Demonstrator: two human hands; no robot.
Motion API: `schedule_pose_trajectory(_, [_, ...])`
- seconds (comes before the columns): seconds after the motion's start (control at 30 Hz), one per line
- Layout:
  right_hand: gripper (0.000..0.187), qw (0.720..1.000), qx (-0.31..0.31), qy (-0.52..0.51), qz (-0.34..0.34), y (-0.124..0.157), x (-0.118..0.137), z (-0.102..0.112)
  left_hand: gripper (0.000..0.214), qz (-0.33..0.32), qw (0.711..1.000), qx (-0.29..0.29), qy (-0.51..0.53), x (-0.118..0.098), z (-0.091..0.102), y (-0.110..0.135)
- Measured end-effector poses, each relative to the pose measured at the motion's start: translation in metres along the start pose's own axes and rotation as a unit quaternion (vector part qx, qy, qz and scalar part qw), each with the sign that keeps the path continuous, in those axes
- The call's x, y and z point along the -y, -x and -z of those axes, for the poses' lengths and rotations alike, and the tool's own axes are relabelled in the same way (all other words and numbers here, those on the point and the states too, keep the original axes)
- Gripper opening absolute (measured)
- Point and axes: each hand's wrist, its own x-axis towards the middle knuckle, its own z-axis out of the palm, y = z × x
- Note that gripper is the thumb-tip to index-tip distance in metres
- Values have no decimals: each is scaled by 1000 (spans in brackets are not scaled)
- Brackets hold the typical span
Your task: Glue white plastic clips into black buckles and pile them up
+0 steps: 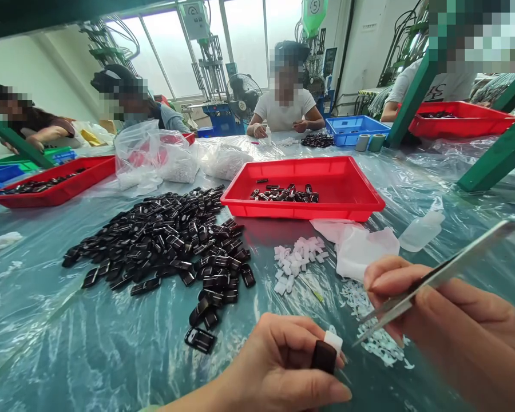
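Left grip (278, 361) clamps black piece (324, 356); right grip (459, 326), tweezers (463, 257).

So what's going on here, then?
A person's left hand pinches a black piece with a white piece at its end. The right hand holds metal tweezers, tips apart, close to the white piece. Ahead lie a heap of black parts, a pile of white bits and a red tray holding more black parts.

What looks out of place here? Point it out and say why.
The white flakes beside the right hand look spilled: they lie loosely strewn, unlike the heaped white pieces. They may be there on purpose, though. Nothing looks plainly damaged.
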Motion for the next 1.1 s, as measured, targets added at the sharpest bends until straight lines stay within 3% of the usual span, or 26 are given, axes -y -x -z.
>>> schedule_pose_trajectory(0.23, [14, 996, 13, -90, 9, -4, -7, -9, 18, 53, 998, 14, 21, 1, 0, 0])
schedule_pose_trajectory(0.53, [16, 988, 41, -129, -76, 4, -8, -30, 28, 86, 996, 15, 20, 3, 2, -1])
schedule_pose_trajectory(0.77, [20, 978, 106, -148, -107, -1, -24, -28, 42, 94, 993, 62, 45, 5, 3, -4])
schedule_pose_trajectory(1.1, [22, 964, 96, -184, -163, -4, -27, -31, 42, 117, 989, 48, 70, -2, -1, -5])
